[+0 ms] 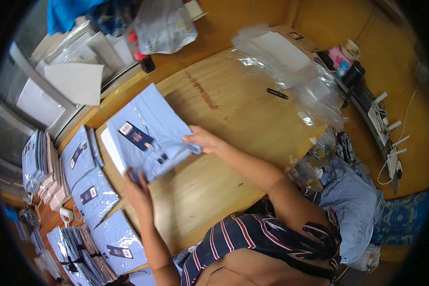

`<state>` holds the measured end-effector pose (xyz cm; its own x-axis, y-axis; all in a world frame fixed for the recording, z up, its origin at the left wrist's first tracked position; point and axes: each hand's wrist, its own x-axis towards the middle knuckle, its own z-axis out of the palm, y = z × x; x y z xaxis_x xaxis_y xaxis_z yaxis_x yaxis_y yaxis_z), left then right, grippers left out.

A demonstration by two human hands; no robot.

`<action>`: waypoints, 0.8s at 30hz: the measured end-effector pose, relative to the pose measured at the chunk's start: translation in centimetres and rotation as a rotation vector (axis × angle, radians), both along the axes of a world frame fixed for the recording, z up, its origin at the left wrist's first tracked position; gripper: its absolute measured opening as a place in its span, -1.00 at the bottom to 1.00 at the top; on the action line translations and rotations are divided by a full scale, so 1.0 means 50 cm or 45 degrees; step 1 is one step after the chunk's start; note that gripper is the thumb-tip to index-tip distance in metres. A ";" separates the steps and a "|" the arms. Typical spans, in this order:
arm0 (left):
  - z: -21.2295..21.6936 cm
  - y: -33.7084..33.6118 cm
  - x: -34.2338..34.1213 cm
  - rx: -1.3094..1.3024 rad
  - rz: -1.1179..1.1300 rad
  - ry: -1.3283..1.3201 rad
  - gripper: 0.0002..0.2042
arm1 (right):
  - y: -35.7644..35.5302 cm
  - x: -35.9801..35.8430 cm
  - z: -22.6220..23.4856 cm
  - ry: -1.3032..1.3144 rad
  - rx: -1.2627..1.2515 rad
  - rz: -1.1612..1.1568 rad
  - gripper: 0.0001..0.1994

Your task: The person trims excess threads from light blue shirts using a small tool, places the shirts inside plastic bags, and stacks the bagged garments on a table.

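A folded light blue shirt (161,117) is held tilted above the wooden table (214,186). A dark navy tag (135,136) with a white label lies on its front. My left hand (139,190) grips the shirt's near left corner, its fingers partly hidden by blur and the fold. On the right edge, my right hand (204,140) is closed with the thumb on top. Along the shirt's left side a white sheet (112,147) sticks out.
Folded blue shirts in clear bags (96,193) lie along the table's left edge, beside stacks of blue and pink shirts (52,181). A black cutter-like tool (277,94) and clear plastic bags (314,95) lie at the far right. Loose blue cloth (348,205) is heaped near my right arm.
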<state>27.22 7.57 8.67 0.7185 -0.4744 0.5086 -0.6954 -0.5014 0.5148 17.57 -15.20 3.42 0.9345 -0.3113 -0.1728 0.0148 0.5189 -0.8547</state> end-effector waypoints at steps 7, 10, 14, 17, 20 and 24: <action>-0.144 -0.055 -0.323 0.271 -0.295 0.434 -0.72 | -0.051 -0.370 -0.124 0.227 -0.443 -0.320 -0.58; -0.173 -0.062 -0.388 0.325 -0.293 0.387 -0.65 | -0.126 -0.477 -0.035 0.619 -0.964 -0.281 -0.66; -0.163 -0.050 -0.429 0.369 -0.240 0.420 -0.62 | -0.351 -0.647 0.004 1.234 -2.050 -1.145 -0.77; -0.161 -0.048 -0.449 0.391 -0.201 0.462 -0.62 | -0.457 -0.740 0.005 1.436 -2.321 -1.213 -0.82; -0.134 -0.051 -0.477 0.499 -0.058 0.482 -0.60 | -0.545 -0.778 0.011 1.574 -1.652 -0.863 -0.86; -0.090 -0.052 -0.490 0.365 0.157 0.229 -0.58 | -0.641 -0.826 0.097 1.328 -1.529 -0.517 -0.87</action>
